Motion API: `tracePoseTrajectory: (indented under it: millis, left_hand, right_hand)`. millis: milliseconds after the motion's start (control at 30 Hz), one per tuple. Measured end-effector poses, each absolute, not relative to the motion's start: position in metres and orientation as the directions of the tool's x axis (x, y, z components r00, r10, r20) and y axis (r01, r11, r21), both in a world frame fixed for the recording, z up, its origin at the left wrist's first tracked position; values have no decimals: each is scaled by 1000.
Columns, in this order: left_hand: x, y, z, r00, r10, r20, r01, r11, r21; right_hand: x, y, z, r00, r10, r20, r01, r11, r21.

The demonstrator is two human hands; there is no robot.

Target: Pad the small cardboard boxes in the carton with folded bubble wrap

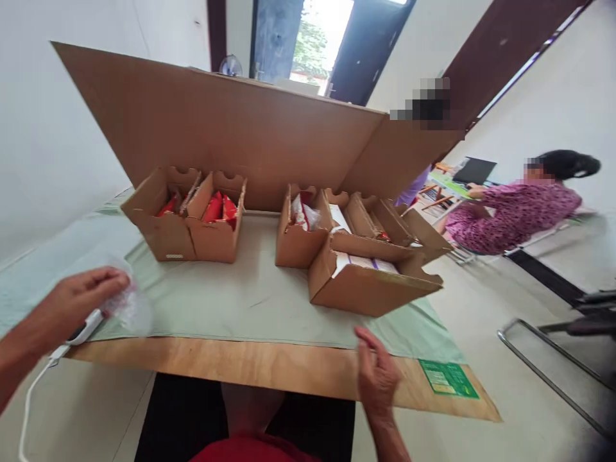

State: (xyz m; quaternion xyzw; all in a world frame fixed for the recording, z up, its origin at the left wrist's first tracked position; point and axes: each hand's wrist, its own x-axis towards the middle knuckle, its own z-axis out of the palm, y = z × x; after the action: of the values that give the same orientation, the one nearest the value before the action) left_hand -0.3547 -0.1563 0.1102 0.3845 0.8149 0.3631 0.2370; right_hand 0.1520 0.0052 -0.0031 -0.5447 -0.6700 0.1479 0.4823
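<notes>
My left hand (pixel 79 298) hovers over the left end of the wooden table (pixel 269 366), fingers curled round a clear plastic bag (pixel 132 307). Under that hand lies a white device with a cord (pixel 79 335). My right hand (pixel 378 372) is held edge-on over the table's front edge, fingers straight and together, holding nothing. It is nearest to a brown cardboard box (pixel 368 285) with white packets inside. Two joined boxes (pixel 185 215) at the back left hold red packets.
A pale green cloth (pixel 240 301) covers the table. A tall cardboard sheet (pixel 231 128) stands behind the boxes. More open boxes (pixel 370 221) sit at the back right. A person in a patterned top (pixel 510 212) sits at the right. A metal frame (pixel 543 366) lies on the floor.
</notes>
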Motion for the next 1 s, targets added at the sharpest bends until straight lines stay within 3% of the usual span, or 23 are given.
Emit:
tracePoseTrajectory:
  millis: [100, 233, 333, 400, 500, 667, 833, 1000]
  left_hand:
    - [-270, -134, 94, -395, 899, -191, 316, 328, 890]
    - [-168, -86, 65, -309, 926, -215, 113, 261, 959]
    - [-118, -67, 45, -208, 938, -277, -184, 240, 953]
    - [-104, -68, 35, -169, 953, -253, -219, 214, 952]
    - [-110, -81, 29, -255, 950, -179, 23, 191, 981]
    - [-137, -108, 31, -412, 911, -16, 437, 213, 874]
    - [-132, -113, 25, -223, 923, 314, 725, -58, 686]
    - [-135, -92, 20, -95, 926, 364, 860, -108, 498]
  right_hand:
    - [99, -30, -4, -298, 905, 303, 323, 394, -860]
    - [60, -50, -6, -604, 791, 91, 127, 209, -970]
    - [62, -41, -8, -544, 838, 30, 65, 78, -995]
    - [71, -28, -10, -406, 914, -17, 69, 12, -998]
    - [80, -12, -13, -275, 959, -70, 81, -50, -995]
    - [81, -1, -10, -279, 955, -101, 67, -86, -994]
    - [79, -1, -4, -306, 946, -108, 49, -98, -994]
    - [83, -3, 3, -341, 922, -183, -1, -195, -981]
